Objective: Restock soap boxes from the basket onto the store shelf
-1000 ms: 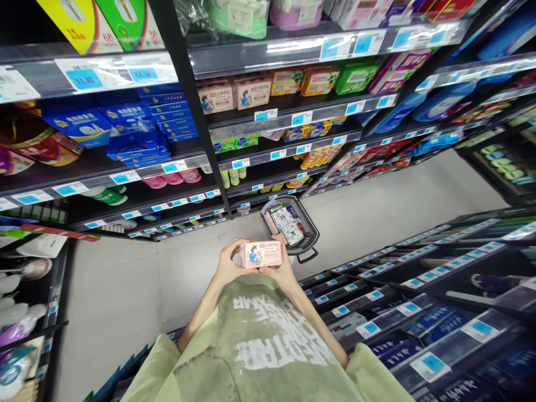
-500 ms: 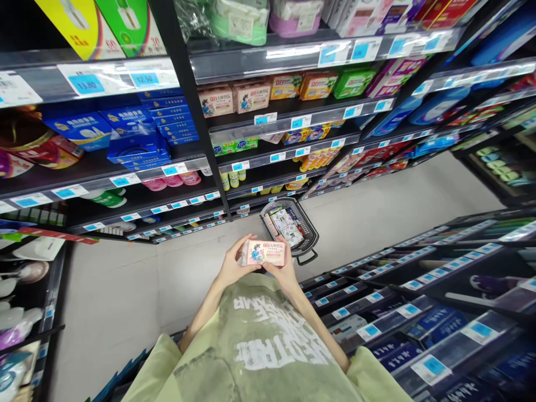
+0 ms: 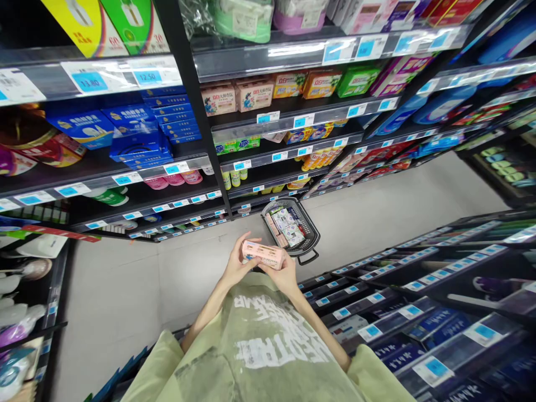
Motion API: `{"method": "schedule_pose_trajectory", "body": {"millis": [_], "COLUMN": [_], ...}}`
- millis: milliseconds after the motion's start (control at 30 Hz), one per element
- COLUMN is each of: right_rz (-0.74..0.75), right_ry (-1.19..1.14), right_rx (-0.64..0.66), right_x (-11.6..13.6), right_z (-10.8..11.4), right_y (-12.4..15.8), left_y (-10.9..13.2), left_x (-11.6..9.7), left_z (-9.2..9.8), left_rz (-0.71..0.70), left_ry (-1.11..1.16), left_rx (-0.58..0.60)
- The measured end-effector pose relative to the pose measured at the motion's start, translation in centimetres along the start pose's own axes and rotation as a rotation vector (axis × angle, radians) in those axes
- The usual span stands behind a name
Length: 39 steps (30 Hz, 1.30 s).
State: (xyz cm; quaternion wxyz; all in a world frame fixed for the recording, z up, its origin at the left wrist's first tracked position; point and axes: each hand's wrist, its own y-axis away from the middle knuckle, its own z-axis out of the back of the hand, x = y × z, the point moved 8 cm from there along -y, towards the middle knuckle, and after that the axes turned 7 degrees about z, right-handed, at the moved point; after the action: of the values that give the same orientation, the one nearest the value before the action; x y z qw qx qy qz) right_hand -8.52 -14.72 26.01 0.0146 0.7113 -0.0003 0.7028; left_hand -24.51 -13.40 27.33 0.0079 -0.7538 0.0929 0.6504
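Note:
Between my two hands, in front of my chest, is a pink packet of soap bars (image 3: 263, 254), tilted so that a narrower printed side faces up. My left hand (image 3: 237, 263) grips its left end, with the thumb along the near edge. Its right end is in my right hand (image 3: 285, 273), the fingers partly hidden behind it. Just beyond, on the floor, stands a dark grey shopping basket (image 3: 310, 237) holding white packs and a pink pack. Similar pink soap packets (image 3: 253, 95) sit on the shelf ahead.
Shelves with price tags (image 3: 304, 120) rise in front. Blue boxes (image 3: 142, 128) fill a shelf at the left, and orange and green soap packs (image 3: 355, 82) stand to the right. Another shelf rack (image 3: 419, 301) is close on my right. Grey floor (image 3: 121, 279) runs along the aisle.
Both hands have turned the soap packet, so its front face has tipped away and a narrower side shows. The basket stays where it was.

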Motion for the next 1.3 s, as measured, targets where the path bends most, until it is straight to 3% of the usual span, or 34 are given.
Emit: {"method": "schedule_pose_trajectory", "body": {"millis": [233, 567, 700, 900, 1100, 1300], "right_rz": [0.113, 0.117, 0.158, 0.421, 0.665, 0.866], "right_ry": [0.104, 0.241, 0.421, 0.653, 0.561, 0.537], "right_rx": [-0.018, -0.104, -0.052, 0.147, 0.304, 0.327], "right_x": [0.8, 1.2, 1.8, 5.1, 7.6, 8.2], "right_z": [0.3, 1.1, 0.8, -1.7, -3.8, -3.9], "right_y": [0.0, -0.3, -0.6, -0.7, 0.6, 2.5], "left_y": [-0.3, 0.4, 1.1, 1.5, 1.4, 2.0], "left_x": [0.4, 4.0, 5.4, 5.8, 3.8, 2.9], "left_z": [-0.2, -1.9, -3.1, -3.5, -4.3, -4.7], "left_rz": [-0.003, 0.194, 0.307, 0.396, 0.399, 0.497], "left_ry": [0.080, 0.130, 0.185, 0.516, 1.014, 1.237], "left_rx": [-0.012, -0.173, -0.179, -0.274, -0.152, 0.022]}}
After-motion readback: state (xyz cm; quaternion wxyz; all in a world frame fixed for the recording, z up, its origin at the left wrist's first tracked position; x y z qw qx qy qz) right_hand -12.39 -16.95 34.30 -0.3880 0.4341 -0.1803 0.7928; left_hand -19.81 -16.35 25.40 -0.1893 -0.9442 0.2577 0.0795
